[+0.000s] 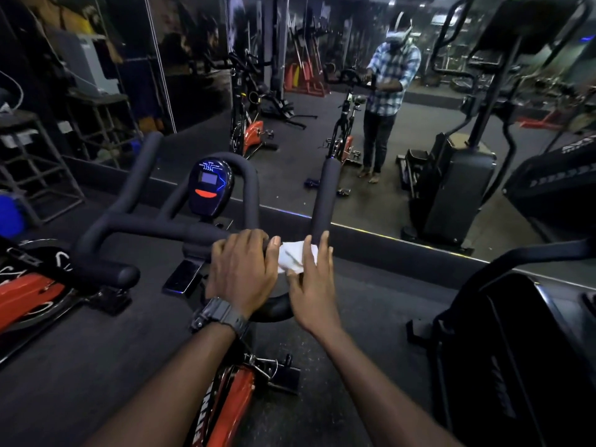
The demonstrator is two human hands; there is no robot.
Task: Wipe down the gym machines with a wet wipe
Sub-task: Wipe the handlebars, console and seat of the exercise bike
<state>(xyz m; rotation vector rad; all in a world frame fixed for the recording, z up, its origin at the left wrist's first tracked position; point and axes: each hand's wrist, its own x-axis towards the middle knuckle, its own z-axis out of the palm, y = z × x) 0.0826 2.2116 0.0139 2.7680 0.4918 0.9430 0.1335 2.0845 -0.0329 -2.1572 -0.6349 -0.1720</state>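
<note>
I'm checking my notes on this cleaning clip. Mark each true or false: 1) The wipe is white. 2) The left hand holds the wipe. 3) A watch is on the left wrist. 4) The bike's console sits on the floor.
1) True: the wet wipe is white.
2) False: the right hand presses the wipe onto the handlebar; the left hand grips the bar beside it.
3) True: a dark watch is on the left wrist.
4) False: the console stands mounted amid the handlebar.
</note>
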